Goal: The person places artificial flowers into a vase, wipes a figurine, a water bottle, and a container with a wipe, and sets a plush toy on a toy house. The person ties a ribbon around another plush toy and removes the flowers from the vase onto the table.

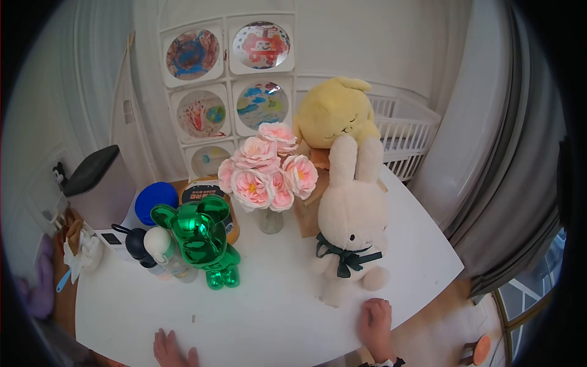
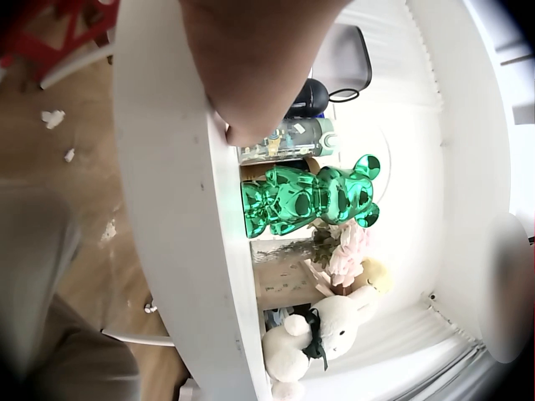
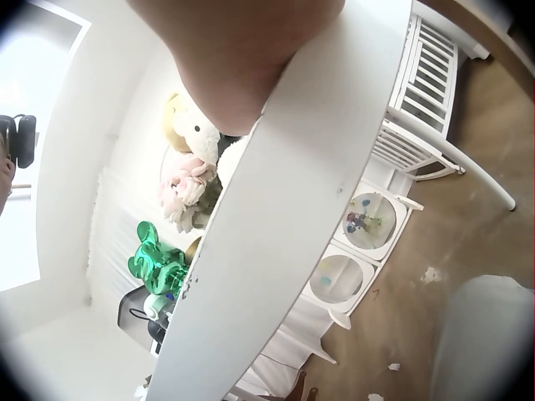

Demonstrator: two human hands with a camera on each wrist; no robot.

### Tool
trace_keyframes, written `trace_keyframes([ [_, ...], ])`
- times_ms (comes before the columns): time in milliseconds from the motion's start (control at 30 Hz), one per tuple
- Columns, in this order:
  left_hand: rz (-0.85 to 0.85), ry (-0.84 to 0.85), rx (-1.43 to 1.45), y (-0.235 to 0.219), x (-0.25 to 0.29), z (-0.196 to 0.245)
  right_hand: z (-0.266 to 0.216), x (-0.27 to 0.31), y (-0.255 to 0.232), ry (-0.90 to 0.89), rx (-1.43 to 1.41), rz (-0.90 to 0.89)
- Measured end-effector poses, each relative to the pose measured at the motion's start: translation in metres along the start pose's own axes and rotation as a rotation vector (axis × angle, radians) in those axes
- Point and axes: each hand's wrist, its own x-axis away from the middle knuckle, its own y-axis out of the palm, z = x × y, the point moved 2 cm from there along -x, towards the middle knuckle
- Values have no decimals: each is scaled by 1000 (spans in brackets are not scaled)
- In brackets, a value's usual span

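Note:
My left hand (image 1: pixel 172 348) rests at the table's near edge, fingers relaxed, holding nothing; the left wrist view shows it (image 2: pixel 255 67) at the edge. At the right, my right hand (image 1: pixel 375 324) lies on the tabletop with fingers loosely bent, just below a white plush rabbit (image 1: pixel 353 214) with a dark green bow (image 1: pixel 349 257). In the right wrist view that hand (image 3: pixel 238 67) fills the top. A shiny green bear figure (image 1: pixel 205 235) stands left of centre. Pink flowers (image 1: pixel 267 168) in a glass vase (image 1: pixel 270 221) stand between bear and rabbit.
A yellow plush (image 1: pixel 335 110) sits behind the rabbit. Left of the bear are two bottles with a black lid (image 1: pixel 138 244) and a white lid (image 1: pixel 159 243), a blue round object (image 1: pixel 156 202) and a grey bin (image 1: pixel 102 186). Beyond the table stands a white crib (image 1: pixel 406 131).

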Motion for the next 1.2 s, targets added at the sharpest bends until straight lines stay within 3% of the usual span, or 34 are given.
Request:
trace_keyframes([
  [600,95,21,-44,0,7,-7,-2,2,-4,-17,-58,-3],
  [667,45,-119,103,15,11,-16,-2,4,-4,-21,-61,10],
  [1033,140,-106,154,13,15,-18,0,6,-2,-59,-47,33],
  [1200,77,-136,181,7,12,-14,-2,6,-3,-64,-43,52],
])
